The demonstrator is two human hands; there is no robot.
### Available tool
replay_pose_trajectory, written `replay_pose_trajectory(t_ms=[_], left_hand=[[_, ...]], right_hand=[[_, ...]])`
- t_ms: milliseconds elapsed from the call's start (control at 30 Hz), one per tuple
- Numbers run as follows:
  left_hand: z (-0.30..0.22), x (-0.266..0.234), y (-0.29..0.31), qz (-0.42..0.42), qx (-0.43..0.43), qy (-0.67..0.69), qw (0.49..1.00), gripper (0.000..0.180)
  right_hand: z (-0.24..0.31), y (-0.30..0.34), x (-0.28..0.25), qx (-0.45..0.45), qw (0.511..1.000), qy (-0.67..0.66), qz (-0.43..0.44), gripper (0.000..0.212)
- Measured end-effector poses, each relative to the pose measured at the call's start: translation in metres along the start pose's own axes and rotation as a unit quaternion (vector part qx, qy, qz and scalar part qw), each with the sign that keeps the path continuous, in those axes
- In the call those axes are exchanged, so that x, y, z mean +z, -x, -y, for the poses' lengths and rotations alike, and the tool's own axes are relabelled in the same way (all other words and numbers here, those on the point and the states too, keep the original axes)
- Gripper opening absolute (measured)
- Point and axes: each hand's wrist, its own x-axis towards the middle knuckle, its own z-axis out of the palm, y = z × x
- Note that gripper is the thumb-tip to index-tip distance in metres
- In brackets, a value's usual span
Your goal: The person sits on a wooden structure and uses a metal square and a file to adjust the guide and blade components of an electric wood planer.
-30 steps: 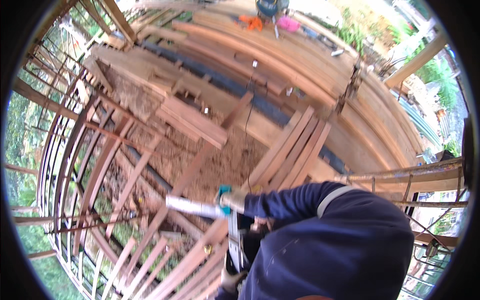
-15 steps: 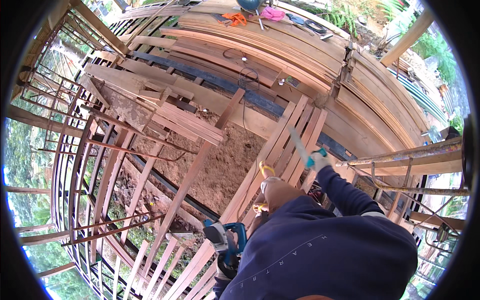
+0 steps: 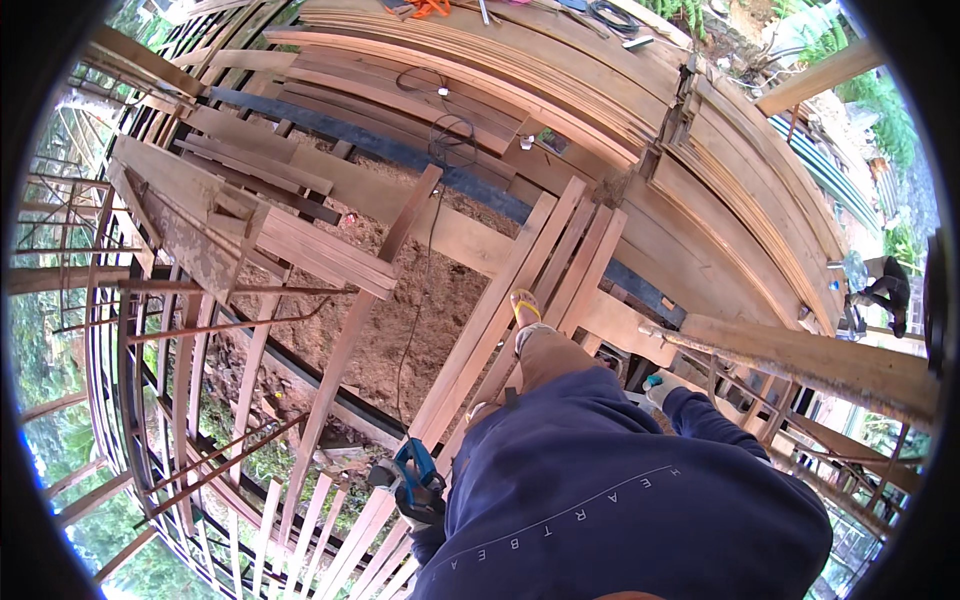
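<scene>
My left hand point(image 3: 418, 520), low beside my body, is closed on a teal-and-black corded power tool point(image 3: 418, 474); its exact kind is unclear. My right hand point(image 3: 659, 391), in a pale glove, is closed round the teal handle of a hand saw point(image 3: 653, 381). The saw's blade is mostly hidden now, down by my right side. Beneath me, long timber planks point(image 3: 497, 318) run side by side across the frame, and my foot in a yellow sandal point(image 3: 524, 303) stands on them. A black cable point(image 3: 412, 345) trails over the soil to the left of the planks.
Stacked boards point(image 3: 480, 75) lie across the far side. A shorter plank pile point(image 3: 325, 250) rests at the left over open joists. Bare soil point(image 3: 440, 290) shows in a gap between beams. Rusty metal scaffolding point(image 3: 240, 330) stands left; a thick beam point(image 3: 800, 350) crosses at right.
My right hand has drawn the hand saw back and down toward my right side. The power tool in my left hand has shifted slightly and turned. The view has moved.
</scene>
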Motion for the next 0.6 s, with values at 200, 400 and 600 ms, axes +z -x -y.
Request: replay_pose_trajectory(t_ms=[200, 400, 600], left_hand=[[-0.018, 0.139, -0.050, 0.016, 0.014, 0.031, 0.999, 0.066], [-0.062, 0.260, -0.099, 0.056, 0.050, 0.037, 0.997, 0.064], [-0.064, 0.286, -0.133, 0.044, 0.034, 0.047, 0.997, 0.061]], right_hand=[[0.003, -0.137, -0.094, -0.046, 0.999, 0.019, 0.000, 0.013], [0.174, -0.150, -0.204, -0.103, 0.986, -0.113, -0.073, 0.011], [0.267, -0.208, -0.220, -0.154, 0.976, -0.030, -0.152, 0.021]])
